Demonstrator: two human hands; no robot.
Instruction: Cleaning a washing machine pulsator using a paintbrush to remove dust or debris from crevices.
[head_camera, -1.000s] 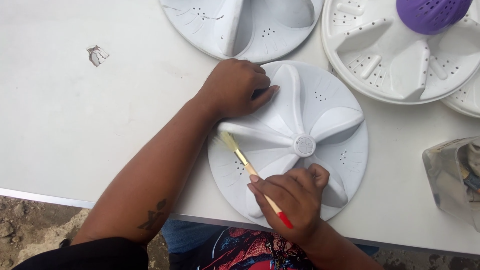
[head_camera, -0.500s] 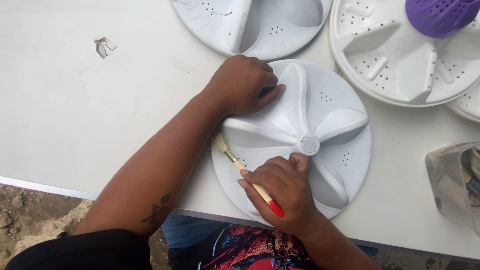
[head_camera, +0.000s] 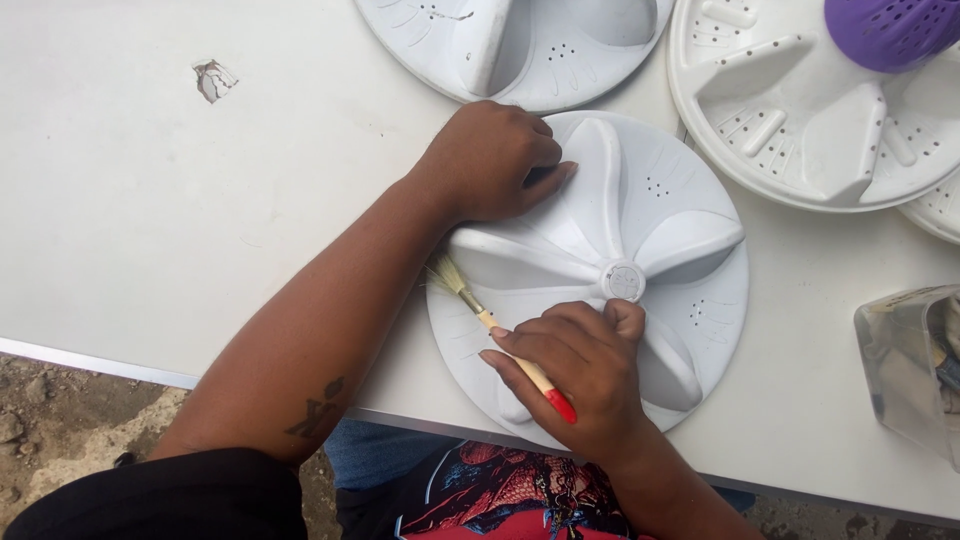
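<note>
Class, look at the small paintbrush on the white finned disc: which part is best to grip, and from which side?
Grip the paintbrush at its slim wooden handle near the red end, coming from the table's near edge, as the right hand does; its bristles point away toward the disc's left rim.

The left hand (head_camera: 495, 160) pressed flat on a white finned disc (head_camera: 670, 220) lying on the white worktop (head_camera: 150, 200). The right hand (head_camera: 575, 375) gripped a small red-tipped brush (head_camera: 500, 335), its bristles touching the disc's left edge.

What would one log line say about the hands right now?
left hand: pressing on white finned disc | right hand: holding small brush | bristles: at disc's left edge | table: white
</note>
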